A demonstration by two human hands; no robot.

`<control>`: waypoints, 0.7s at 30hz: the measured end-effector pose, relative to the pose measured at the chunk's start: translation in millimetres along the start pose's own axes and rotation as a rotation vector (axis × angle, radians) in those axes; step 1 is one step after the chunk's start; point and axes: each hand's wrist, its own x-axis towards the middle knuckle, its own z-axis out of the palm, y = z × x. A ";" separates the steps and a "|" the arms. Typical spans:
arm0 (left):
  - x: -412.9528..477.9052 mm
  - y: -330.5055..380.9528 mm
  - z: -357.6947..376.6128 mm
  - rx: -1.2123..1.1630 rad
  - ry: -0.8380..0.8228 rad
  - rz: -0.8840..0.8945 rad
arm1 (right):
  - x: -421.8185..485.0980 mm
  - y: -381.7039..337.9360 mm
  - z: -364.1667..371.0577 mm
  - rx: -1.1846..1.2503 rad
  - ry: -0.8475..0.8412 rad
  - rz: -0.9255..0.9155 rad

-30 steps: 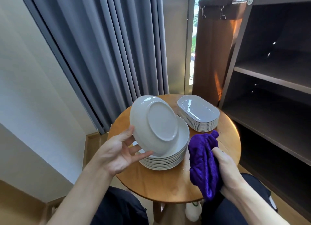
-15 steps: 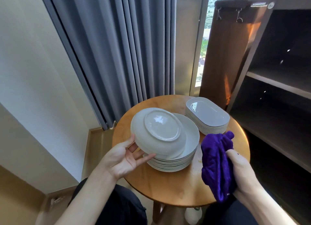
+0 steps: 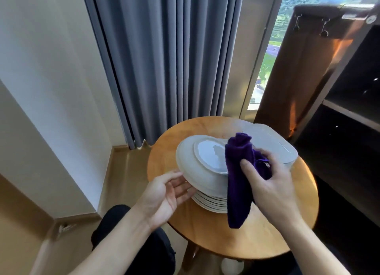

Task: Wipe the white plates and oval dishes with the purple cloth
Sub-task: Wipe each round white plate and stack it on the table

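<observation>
White plate (image 3: 201, 163), base up, tilted over stack (image 3: 209, 203) on desk (image 3: 267, 233). L hand (image 3: 164, 194): grip spread under rim. R hand (image 3: 273, 188): grip pinching purple cloth (image 3: 238, 184) against base. Step prob. underside wipe; next needs firm L support.

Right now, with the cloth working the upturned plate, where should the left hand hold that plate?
Take the upturned plate by its near-left rim, coming from the left: it lies foot-ring up and tilted over the stack, that edge is free, and the purple cloth in the right hand covers its right side. The left hand touches there.
</observation>
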 end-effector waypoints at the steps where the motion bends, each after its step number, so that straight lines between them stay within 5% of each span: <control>1: -1.5 -1.0 -0.4 0.034 -0.006 0.022 | 2.9 -3.1 12.8 -0.103 -0.034 -0.054; 8: -9.1 -10.2 1.0 0.097 -0.054 0.108 | -0.1 -4.3 74.2 -1.053 -0.337 -0.295; 21: -7.9 -6.3 -2.2 0.057 -0.082 0.174 | 45.9 -23.1 125.6 -1.073 -0.244 -0.199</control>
